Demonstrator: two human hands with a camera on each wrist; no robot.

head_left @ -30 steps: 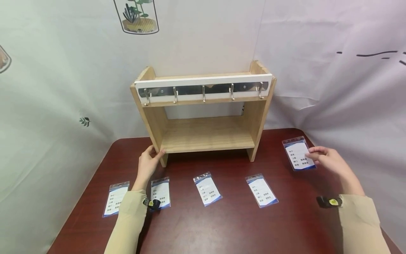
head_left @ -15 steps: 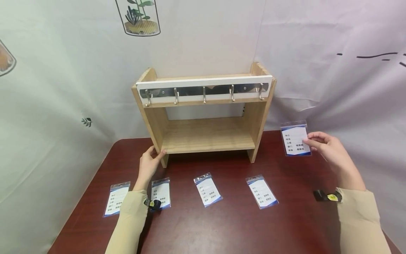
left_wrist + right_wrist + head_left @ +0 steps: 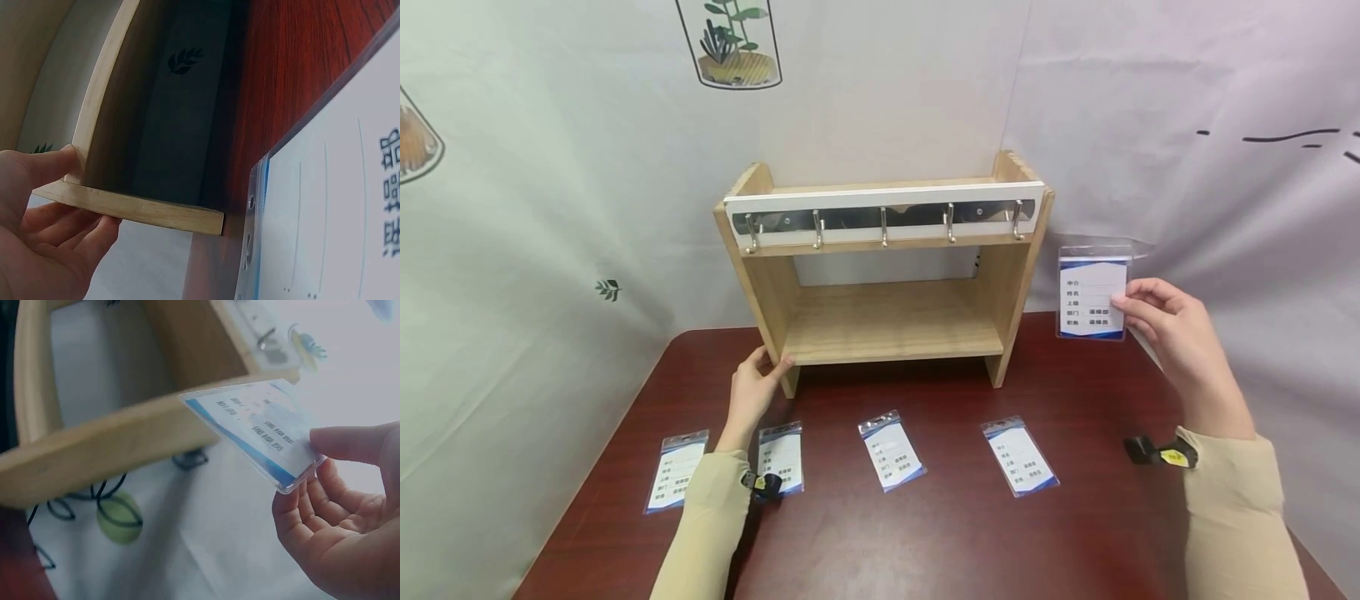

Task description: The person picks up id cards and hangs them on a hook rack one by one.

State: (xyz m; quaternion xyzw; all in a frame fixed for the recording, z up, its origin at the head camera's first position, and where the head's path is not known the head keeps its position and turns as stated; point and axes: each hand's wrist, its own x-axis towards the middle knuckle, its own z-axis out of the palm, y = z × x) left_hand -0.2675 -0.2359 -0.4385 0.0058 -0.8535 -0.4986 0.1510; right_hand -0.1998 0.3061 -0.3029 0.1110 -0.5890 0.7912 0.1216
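Note:
My right hand (image 3: 1183, 346) pinches a clear-sleeved name badge (image 3: 1088, 293) by its right edge, thumb in front. The badge hangs upright in the air, right of a small wooden shelf (image 3: 891, 321). In the right wrist view this badge (image 3: 256, 425) overlaps the shelf's side panel (image 3: 112, 444). My left hand (image 3: 752, 396) holds the shelf's lower left front corner. The left wrist view shows the thumb on the lower board (image 3: 94, 106) and fingers behind the side panel (image 3: 150, 211). A metal strip (image 3: 850, 218) with several hooks runs along the shelf's white front rail; the hooks are bare.
On the dark red table (image 3: 925, 546) lie more badges: one at far left (image 3: 673, 475), one partly behind the left wrist (image 3: 782, 458), one near the middle (image 3: 891, 452) and one further right (image 3: 1021, 456). White printed cloth (image 3: 880, 83) stands behind and beside the table.
My right hand has lifted the badge from low over the table's right side and turned it upright, bringing it slightly left. My left hand keeps its grip on the shelf.

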